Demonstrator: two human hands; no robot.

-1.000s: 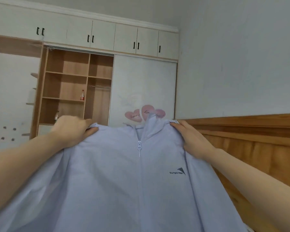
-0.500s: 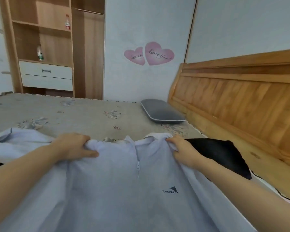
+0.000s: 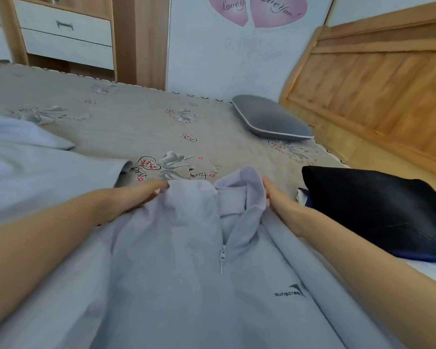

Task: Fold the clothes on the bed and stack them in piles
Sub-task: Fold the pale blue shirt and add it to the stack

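Pale lilac jacket [image 3: 186, 285] spread front-up on bed [image 3: 141, 127], zip closed, collar bunched at far end. Left hand [image 3: 134, 197] flat at left shoulder, fingers straight, touching cloth. Right hand [image 3: 280, 205] flat beside collar, fingers straight, gripping nothing. Black garment [image 3: 378, 210] just right. Grey pillow [image 3: 269, 122] near headboard [image 3: 378, 71].

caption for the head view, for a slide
Both hands, left and right, flatten the shoulders of a lilac zip jacket on the bed, beside a black garment.
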